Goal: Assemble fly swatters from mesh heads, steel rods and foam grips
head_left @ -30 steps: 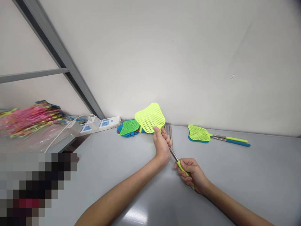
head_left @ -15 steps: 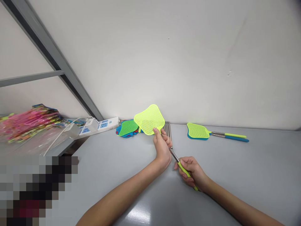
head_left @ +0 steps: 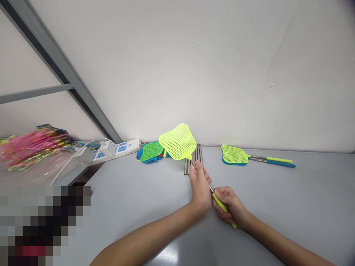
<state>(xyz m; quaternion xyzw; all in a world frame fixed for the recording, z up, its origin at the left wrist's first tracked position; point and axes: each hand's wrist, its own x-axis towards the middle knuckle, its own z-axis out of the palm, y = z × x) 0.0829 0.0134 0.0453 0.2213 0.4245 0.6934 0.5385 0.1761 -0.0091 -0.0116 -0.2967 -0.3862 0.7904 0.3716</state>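
A yellow-green fly swatter (head_left: 178,142) slants above the grey table, its perforated head up and to the left. My left hand (head_left: 200,184) is closed around its metal shaft, just below the head. Lower right, my right hand (head_left: 229,205) grips the yellow-green handle sleeve. Behind the swatter lie several metal tubes (head_left: 198,155) side by side, partly hidden by the head and my left hand. A stack of loose swatter heads (head_left: 151,151), green on top with blue and red beneath, lies to the left.
Right of my hands, two swatters with yellow-green and blue handles (head_left: 280,163) lie stacked on the table (head_left: 124,199). At left are a white power strip (head_left: 124,147) with plugs and a cable, and a pile of pink items in plastic bags (head_left: 36,144). A wall stands behind.
My left hand has slid down the shaft, away from the swatter head and closer to my right hand. More of the shaft below the head and more metal tubes show now.
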